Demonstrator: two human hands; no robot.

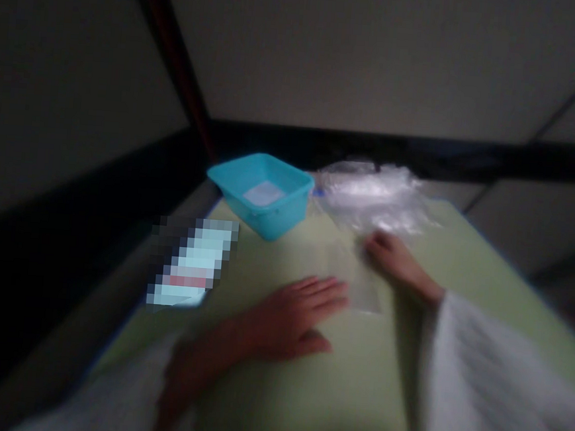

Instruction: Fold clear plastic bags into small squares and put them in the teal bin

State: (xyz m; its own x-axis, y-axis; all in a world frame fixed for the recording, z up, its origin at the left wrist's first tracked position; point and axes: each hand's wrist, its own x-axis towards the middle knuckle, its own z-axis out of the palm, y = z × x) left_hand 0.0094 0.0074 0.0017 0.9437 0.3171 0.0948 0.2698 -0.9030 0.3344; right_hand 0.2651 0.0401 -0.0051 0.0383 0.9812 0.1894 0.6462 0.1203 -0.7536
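Note:
My left hand [294, 316] lies flat on the green mat [354, 380], fingers stretched out and together, fingertips at the edge of a small clear plastic bag [362, 284]. My right hand [396, 260] rests on the far side of that bag, fingers curled and blurred, beside a heap of clear plastic bags [373, 196]. Whether it grips anything is not visible.
A turquoise plastic tub [264, 194] with something pale inside stands at the far left of the mat. A pixelated light card [191, 264] lies at the mat's left edge. Dark frame bars and pale walls surround the table. The picture is dim and blurred.

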